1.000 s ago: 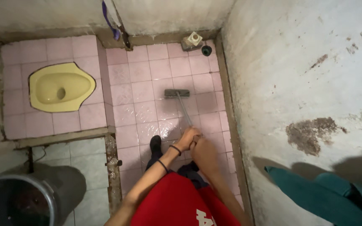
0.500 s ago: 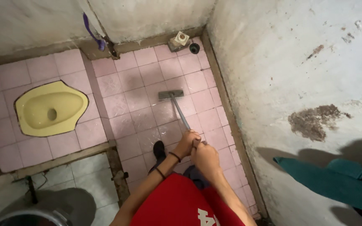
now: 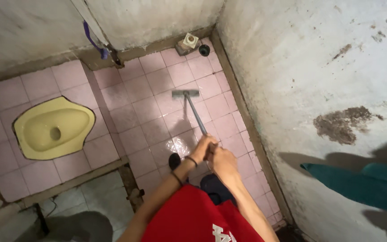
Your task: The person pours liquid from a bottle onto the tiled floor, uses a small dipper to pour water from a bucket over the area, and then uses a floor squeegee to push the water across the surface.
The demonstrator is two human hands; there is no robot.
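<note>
I hold a long-handled floor brush [image 3: 192, 106] with both hands. Its grey head rests on the wet pink floor tiles [image 3: 157, 107] ahead of me. My left hand [image 3: 202, 148], with dark bands at the wrist, grips the handle higher toward the head. Just behind it, my right hand [image 3: 221, 160] is closed on the handle's near end. My dark sandalled foot [image 3: 174, 161] stands on the tiles below the hands.
A yellow squat toilet pan [image 3: 52, 127] sits on a raised tiled step at left. A small fitting and black drain [image 3: 192, 43] lie in the far corner. A stained wall [image 3: 337, 89] runs along the right, with teal cloth [image 3: 359, 186] hanging there.
The view has shifted, so the toilet pan and brush sit lower in the picture. The brush head stays on the tiles and both hands keep their grip.
</note>
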